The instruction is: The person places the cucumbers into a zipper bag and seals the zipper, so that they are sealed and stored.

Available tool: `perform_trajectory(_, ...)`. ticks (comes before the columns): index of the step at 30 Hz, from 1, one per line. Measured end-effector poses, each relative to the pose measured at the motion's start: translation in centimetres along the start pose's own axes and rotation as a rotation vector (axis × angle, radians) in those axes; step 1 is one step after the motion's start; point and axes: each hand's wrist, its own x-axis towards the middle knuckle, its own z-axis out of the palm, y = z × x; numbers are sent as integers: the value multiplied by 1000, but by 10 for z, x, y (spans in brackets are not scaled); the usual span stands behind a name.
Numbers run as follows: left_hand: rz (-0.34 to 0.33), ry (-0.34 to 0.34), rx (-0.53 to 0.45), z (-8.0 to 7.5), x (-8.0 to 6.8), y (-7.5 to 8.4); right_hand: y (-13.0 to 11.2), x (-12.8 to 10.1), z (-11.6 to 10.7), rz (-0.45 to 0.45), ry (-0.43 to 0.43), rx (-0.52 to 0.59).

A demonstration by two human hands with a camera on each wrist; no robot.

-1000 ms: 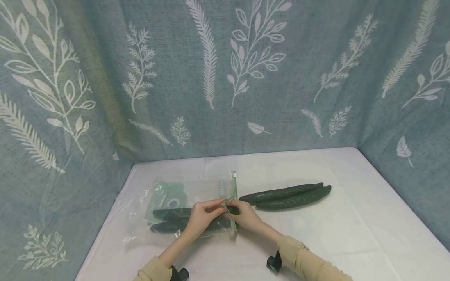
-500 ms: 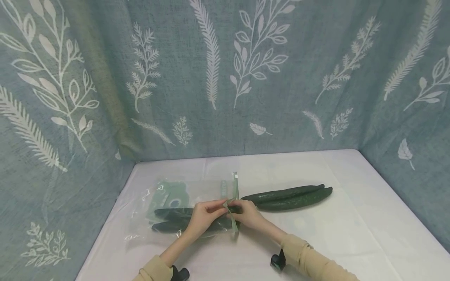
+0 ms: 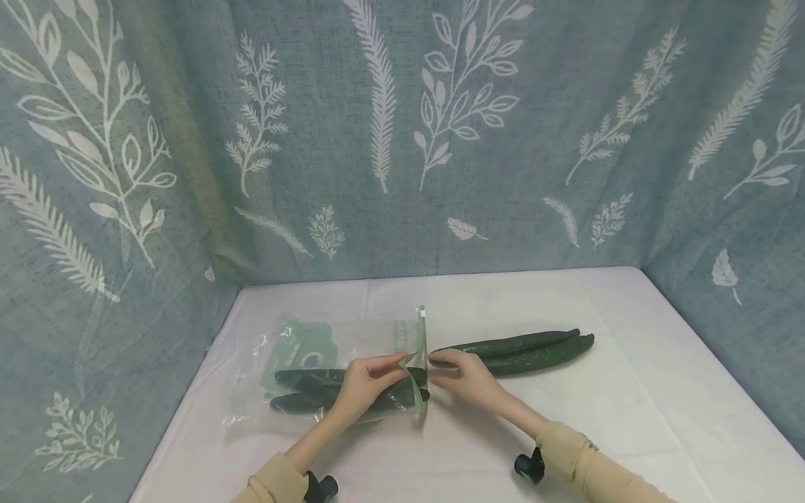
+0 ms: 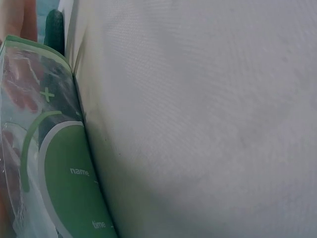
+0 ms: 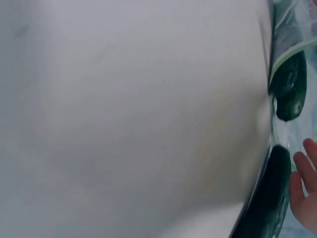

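Observation:
A clear zip bag [image 3: 302,346] with green print lies on the white table [image 3: 629,391], holding two dark cucumbers [image 3: 308,391]. My left hand [image 3: 396,368] pinches the upper lip of the bag's mouth beside the green zip strip [image 3: 421,342]. My right hand [image 3: 438,363] lies just right of the mouth, its fingers stretched out towards the strip. Two more cucumbers [image 3: 534,348] lie side by side just beyond it. The left wrist view shows the bag's green label [image 4: 64,178]. In the right wrist view I see the fingertips [image 5: 304,191] next to a cucumber [image 5: 267,203].
Blue-grey curtains with white leaf prints [image 3: 402,140] close in the table at the back and on both sides. Bare white tabletop [image 5: 124,109] stretches in front of and to the right of the loose cucumbers.
My right hand has drawn back to the right from the bag's mouth and straightened its fingers. The left hand keeps its pinch on the bag's lip.

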Motion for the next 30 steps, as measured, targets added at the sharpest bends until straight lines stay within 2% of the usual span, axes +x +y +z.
perform_trajectory(6,-21,15,-7,2,7,-22,5,-9,-9,3,86,-19)
perform_trajectory(13,-32,28,24,3,9,-30,11,-23,-20,-4,124,-47)
perform_trajectory(15,-46,36,46,3,10,-29,12,-27,-26,-8,136,-52)
perform_trajectory(18,-58,54,63,3,7,-18,14,-33,-35,-17,146,-59)
perform_trajectory(21,-67,74,56,1,4,-6,16,-40,-45,-16,146,-54)
perform_trajectory(23,-78,86,37,0,3,-4,18,-45,-51,-7,149,-52)
perform_trajectory(30,-94,123,-35,0,9,-38,23,-57,-71,51,179,-92)
